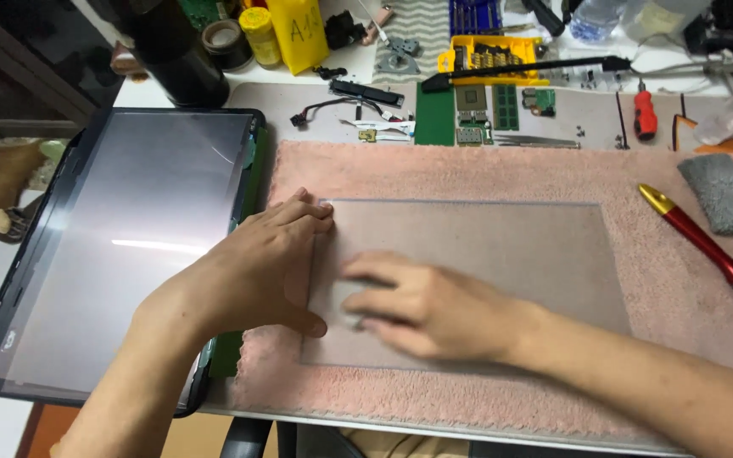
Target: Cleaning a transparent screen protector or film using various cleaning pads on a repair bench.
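Presently: both hands worked on a clear sheet (502,263) lying on the pink towel (468,170)

Left hand (252,267), fingers flat and open, pinned the sheet's near-left corner; right hand (426,305), blurred and loosely curled, appeared to rub its surface. Judged step: wiping; next calls for steady pressure across the sheet. Yellow labelled container (297,34) stood at the back, laptop screen (120,246) alongside

- right half of the clear rectangular sheet (502,254) on the pink fuzzy towel (468,170) is wide open
- red-handled brush (706,244) blocks the right edge
- grey laptop screen panel (129,237) crowds the left
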